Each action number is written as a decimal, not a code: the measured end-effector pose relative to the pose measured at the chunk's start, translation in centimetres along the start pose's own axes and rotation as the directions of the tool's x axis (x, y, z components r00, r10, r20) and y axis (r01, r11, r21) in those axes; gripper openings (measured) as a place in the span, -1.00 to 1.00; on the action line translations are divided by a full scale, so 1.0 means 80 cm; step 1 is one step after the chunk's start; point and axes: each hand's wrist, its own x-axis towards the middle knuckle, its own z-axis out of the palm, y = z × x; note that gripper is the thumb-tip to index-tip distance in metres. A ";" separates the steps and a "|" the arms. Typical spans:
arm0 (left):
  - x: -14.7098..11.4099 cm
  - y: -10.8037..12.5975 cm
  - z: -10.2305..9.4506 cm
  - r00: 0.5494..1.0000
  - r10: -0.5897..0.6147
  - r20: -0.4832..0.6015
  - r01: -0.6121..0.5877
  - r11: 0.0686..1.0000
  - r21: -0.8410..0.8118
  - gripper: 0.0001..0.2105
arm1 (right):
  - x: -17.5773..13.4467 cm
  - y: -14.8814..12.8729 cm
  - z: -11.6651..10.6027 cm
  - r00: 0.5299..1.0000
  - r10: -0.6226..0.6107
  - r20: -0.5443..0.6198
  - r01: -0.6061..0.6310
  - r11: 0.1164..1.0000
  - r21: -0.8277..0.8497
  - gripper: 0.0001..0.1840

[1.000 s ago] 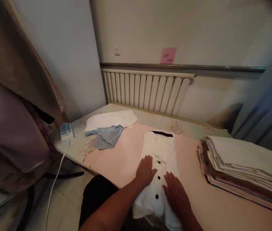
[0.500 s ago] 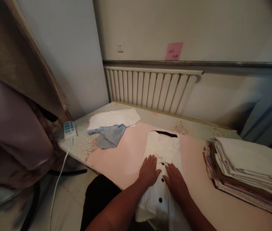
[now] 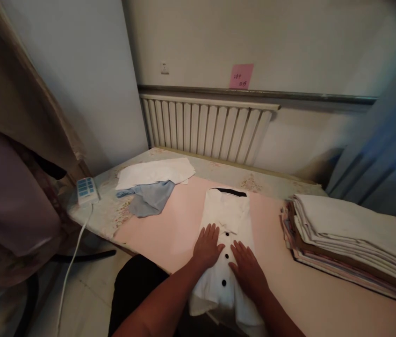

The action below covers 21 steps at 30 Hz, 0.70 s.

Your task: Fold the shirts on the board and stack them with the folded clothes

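A white garment (image 3: 224, 210) with black buttons down its front and a black strip at its far edge lies in front of me, its near hem hanging over the table edge. My left hand (image 3: 207, 245) lies flat on its left side, fingers stretched out, the thumb close to the buttons. On the other side of the button row my right hand (image 3: 248, 267) rests palm down, fingers spread a little. Neither hand grips the fabric. Pink sheeting (image 3: 271, 243) covers the table under the garment.
To the right stands a stack of folded fabric (image 3: 352, 229). White cloth (image 3: 155, 172) and a blue-grey cloth (image 3: 152, 199) lie at the back left. A power strip (image 3: 87, 191) with its white cord sits at the left corner. Behind the table is a radiator (image 3: 205, 126).
The camera view has turned slightly right. Both hands have slid a little toward me over the garment, the right one also slightly outward. More of the near right hem shows.
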 end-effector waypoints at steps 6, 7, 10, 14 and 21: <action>-0.036 -0.002 -0.014 0.996 0.080 0.042 -0.079 0.997 -0.023 -0.39 | -0.054 -0.010 -0.027 0.997 0.006 0.082 -0.010 0.998 0.055 -0.44; -0.045 -0.003 -0.017 0.994 0.096 0.048 -0.095 0.995 -0.030 -0.41 | -0.065 -0.011 -0.032 0.996 0.007 0.094 -0.014 0.997 0.071 -0.43; -0.070 -0.007 -0.026 0.988 0.135 0.070 -0.131 0.990 -0.056 -0.44 | -0.100 -0.010 -0.053 0.992 0.002 0.127 -0.016 0.994 0.110 -0.42; -0.102 -0.026 -0.038 0.970 0.218 0.104 -0.204 0.970 -0.133 -0.46 | -0.142 0.002 -0.091 0.981 -0.013 0.195 -0.022 0.984 0.176 -0.40; -0.151 -0.083 -0.076 0.868 0.443 0.223 -0.374 0.880 -0.294 -0.12 | -0.190 0.019 -0.128 0.975 0.044 0.218 -0.085 0.980 0.182 -0.24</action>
